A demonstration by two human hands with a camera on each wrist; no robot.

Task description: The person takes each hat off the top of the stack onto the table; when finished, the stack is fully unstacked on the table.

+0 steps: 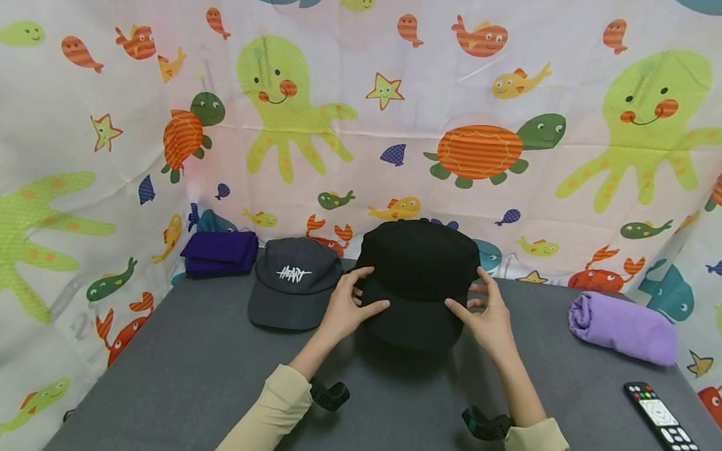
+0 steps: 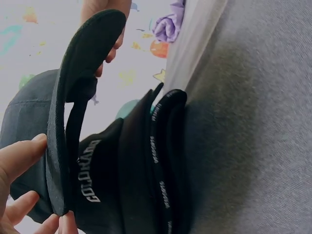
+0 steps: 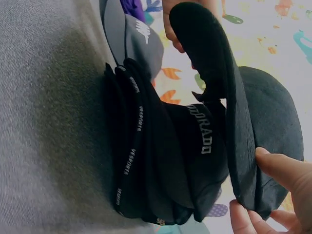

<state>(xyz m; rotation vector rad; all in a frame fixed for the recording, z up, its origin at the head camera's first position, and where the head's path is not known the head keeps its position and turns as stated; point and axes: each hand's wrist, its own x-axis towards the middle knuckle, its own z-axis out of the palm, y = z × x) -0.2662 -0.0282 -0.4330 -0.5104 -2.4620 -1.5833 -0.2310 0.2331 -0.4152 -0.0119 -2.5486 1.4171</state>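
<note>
A plain black cap (image 1: pixel 421 259) is pinched at both sides of its brim by my left hand (image 1: pixel 349 303) and right hand (image 1: pixel 485 315). Each thumb lies on top, with fingers beneath the edge. Under it, the left wrist view shows a stack of dark caps (image 2: pixel 134 180), one lettered COLORADO, another with small repeated white lettering along its band. In the right wrist view a gap shows between the held brim (image 3: pixel 234 136) and the COLORADO cap (image 3: pixel 202 161); whether the crowns touch farther back I cannot tell. Left of my left hand sits a dark grey cap (image 1: pixel 298 277) with white HEART lettering.
A folded dark purple cloth (image 1: pixel 220 252) lies at the back left of the grey table (image 1: pixel 192 383). At the right are a rolled lilac cloth (image 1: pixel 623 327) and a black remote control (image 1: pixel 674 435). A sea-animal printed curtain (image 1: pixel 354 160) hangs behind the table.
</note>
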